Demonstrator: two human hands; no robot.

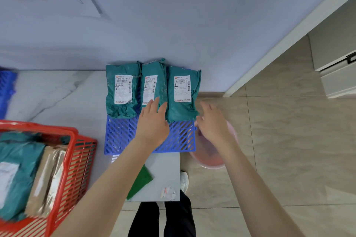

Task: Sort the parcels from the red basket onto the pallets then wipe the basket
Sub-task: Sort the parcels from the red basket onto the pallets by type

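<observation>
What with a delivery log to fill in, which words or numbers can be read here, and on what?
"843 163", last group unclear: label on the left parcel.
"780 006 127", roughly: label on the right parcel.
Number too blurred to read: label on the middle parcel.
Small print on all three, and labels in the red basket: unreadable.

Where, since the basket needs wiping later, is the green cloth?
Head view, lower centre: the green cloth lies on the table, between the blue pallet and the table's near edge.
</observation>
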